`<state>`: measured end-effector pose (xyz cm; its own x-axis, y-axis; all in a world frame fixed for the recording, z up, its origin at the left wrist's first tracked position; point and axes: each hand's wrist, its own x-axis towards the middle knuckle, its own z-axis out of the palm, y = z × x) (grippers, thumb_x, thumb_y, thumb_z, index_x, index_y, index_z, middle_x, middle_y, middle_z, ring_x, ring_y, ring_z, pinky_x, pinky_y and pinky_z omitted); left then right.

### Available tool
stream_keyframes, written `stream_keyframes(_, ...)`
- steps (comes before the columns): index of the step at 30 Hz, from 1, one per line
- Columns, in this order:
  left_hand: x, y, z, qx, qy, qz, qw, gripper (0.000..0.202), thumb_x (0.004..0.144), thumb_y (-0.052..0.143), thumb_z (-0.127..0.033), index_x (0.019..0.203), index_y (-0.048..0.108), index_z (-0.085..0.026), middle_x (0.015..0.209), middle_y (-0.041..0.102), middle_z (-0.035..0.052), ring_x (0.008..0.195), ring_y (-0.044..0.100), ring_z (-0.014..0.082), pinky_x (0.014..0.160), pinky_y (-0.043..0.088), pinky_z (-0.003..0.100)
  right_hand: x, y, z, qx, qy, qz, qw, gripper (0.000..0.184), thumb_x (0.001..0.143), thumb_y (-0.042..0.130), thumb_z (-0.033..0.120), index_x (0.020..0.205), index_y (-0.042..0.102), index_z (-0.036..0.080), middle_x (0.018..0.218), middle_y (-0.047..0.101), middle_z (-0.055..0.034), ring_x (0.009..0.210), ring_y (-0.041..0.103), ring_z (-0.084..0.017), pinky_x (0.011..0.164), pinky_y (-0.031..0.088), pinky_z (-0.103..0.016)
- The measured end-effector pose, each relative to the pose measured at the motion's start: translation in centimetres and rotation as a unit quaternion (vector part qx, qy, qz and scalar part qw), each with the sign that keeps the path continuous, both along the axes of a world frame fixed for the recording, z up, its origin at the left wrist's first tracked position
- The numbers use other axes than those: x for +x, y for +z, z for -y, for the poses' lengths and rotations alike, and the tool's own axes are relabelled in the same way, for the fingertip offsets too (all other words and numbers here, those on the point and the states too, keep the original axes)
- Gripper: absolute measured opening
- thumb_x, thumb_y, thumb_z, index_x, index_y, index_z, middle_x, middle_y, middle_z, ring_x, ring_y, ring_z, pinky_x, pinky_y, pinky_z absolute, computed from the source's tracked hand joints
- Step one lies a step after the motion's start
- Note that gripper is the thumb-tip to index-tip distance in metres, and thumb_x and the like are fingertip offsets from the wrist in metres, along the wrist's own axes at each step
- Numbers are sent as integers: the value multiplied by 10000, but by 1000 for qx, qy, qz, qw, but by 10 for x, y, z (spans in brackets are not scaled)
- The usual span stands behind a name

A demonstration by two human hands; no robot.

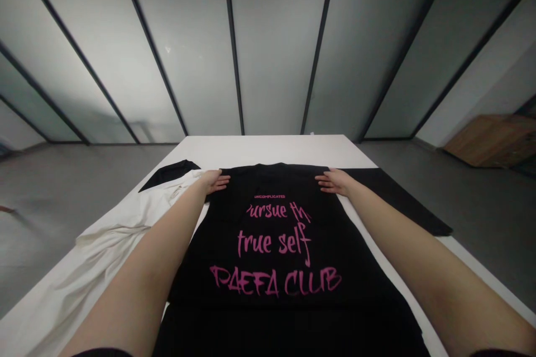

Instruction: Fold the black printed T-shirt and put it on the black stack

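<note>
A black T-shirt (pixel 274 262) lies spread lengthwise before me on the white table (pixel 268 149). Pink lettering runs across it, reading "true self" and "PAEFA CLUB"; the line above is cut off at both ends. At the far left corner of the shirt, my left hand (pixel 215 181) is closed on the fabric, its fingers pointing inward. My right hand (pixel 335 181) grips the far right corner in the same way. Both arms reach forward along the shirt's sides. The shirt's near end runs out of view at the bottom.
Crumpled white cloth (pixel 113 251) covers the table's left side, with a black piece of fabric (pixel 170 173) behind it. Flat dark cloth (pixel 402 201) extends past the right edge. Frosted panels (pixel 276 44) stand beyond the table; a wooden object (pixel 489 139) stands far right.
</note>
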<state>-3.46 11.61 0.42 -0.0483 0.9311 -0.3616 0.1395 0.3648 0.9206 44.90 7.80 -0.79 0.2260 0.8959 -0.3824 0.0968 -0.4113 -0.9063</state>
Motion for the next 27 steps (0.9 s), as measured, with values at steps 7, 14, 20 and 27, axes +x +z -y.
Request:
stream_keyframes(7,19,28,-38,179,47,-146,972,621,1074,463,-362,1629,272,-160,1507,603,226,1379,612,266,1122,512,448,-25,8,-47,213,11,137,967,741,1063,411,326,1717,65,291,1708,397,-125,1521,450,-228,1167,471,-435)
stream_keyframes(14,36,-11,11,261,-33,-347,900,496,965,584,-300,1425,601,-117,1569,550,220,1529,433,359,1291,260,528,-54,-38,-14,209,136,444,861,633,1032,440,357,1631,417,155,1670,444,-170,1576,357,-328,1298,257,-530)
stream_keyframes(20,28,-53,72,263,-94,-556,783,536,1050,452,-386,1484,594,-106,1623,488,226,1559,386,368,1279,280,528,-50,-59,40,160,154,540,812,597,1073,384,510,1584,512,229,1698,410,-136,1581,317,-396,1271,242,-613)
stream_keyframes(27,-8,-60,114,271,-116,-586,755,596,1052,433,-410,1555,530,-105,1642,468,204,1546,410,367,1274,315,505,-26,-60,94,110,141,595,784,707,1056,370,593,1635,437,193,1715,359,-181,1552,348,-450,1241,275,-635)
